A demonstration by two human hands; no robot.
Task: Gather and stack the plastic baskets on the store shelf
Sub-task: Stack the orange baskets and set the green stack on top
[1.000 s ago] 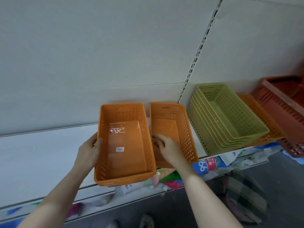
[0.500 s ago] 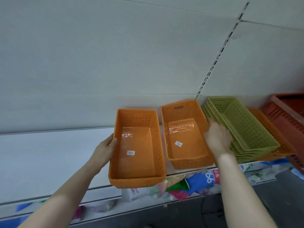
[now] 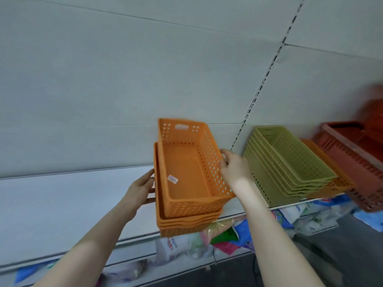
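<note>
An orange perforated basket (image 3: 186, 170) is tilted, its far end raised, and sits partly inside an orange basket stack (image 3: 186, 221) on the white shelf (image 3: 62, 204). My right hand (image 3: 234, 168) grips the tilted basket's right wall. My left hand (image 3: 141, 189) presses against the stack's left side, fingers spread along the rim. A stack of green baskets (image 3: 290, 164) stands to the right, apart from my hands.
Behind the green stack lies a flat orange basket (image 3: 335, 179), then red-brown crates (image 3: 356, 154) at the far right. Bagged goods (image 3: 217, 239) fill the shelf below. The slotted upright (image 3: 259, 90) runs up the back panel.
My right hand went from the second orange basket's left wall to its right wall, lifted it and brought it left, over the basket held by my left hand, where it now nests tilted.
</note>
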